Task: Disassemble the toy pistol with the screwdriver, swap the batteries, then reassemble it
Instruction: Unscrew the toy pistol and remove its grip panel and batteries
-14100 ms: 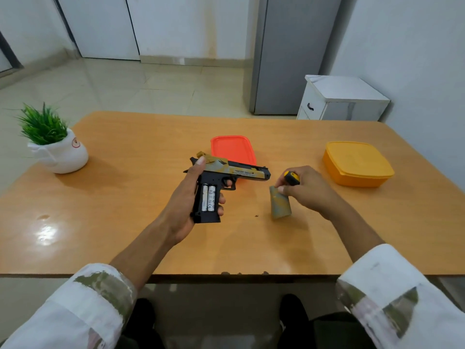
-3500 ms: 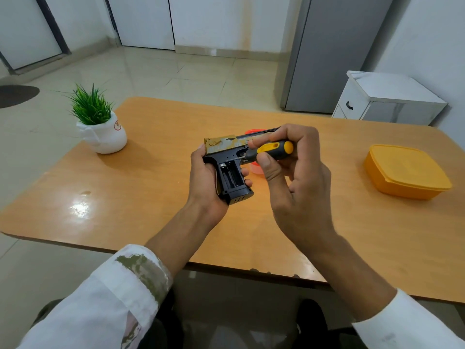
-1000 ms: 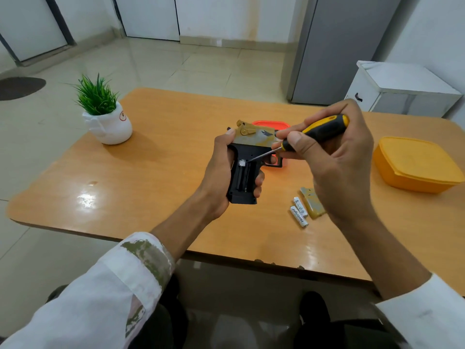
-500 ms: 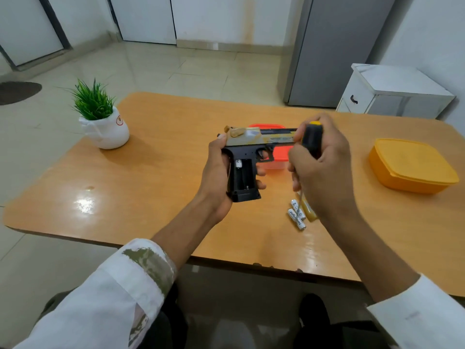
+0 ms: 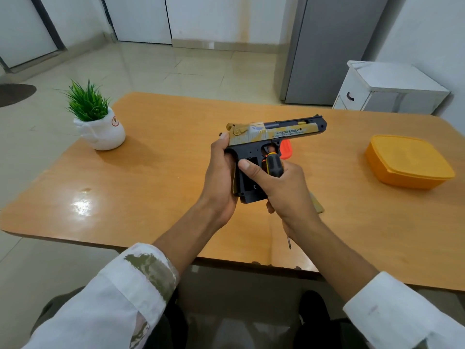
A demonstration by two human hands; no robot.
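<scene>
The toy pistol (image 5: 274, 133), black with a tan camouflage slide, is held above the wooden table (image 5: 156, 177), barrel pointing right. My left hand (image 5: 220, 177) grips the back of its grip. My right hand (image 5: 281, 190) holds the black and yellow screwdriver (image 5: 273, 163) in its fist, handle up and metal tip pointing down below the wrist, while its thumb presses on the open battery compartment in the grip. A corner of the tan battery cover (image 5: 317, 204) shows on the table behind my right wrist. The loose batteries are hidden by my right hand.
An orange lidded box (image 5: 407, 161) sits at the right of the table. A red lid (image 5: 286, 149) lies behind the pistol. A small green plant in a white pot (image 5: 99, 124) stands at the left. A white cabinet (image 5: 390, 88) and a grey fridge stand beyond the table.
My right hand has come left from beside the barrel onto the pistol's grip, with the screwdriver turned tip-down in the fist. The loose batteries are now covered by that hand.
</scene>
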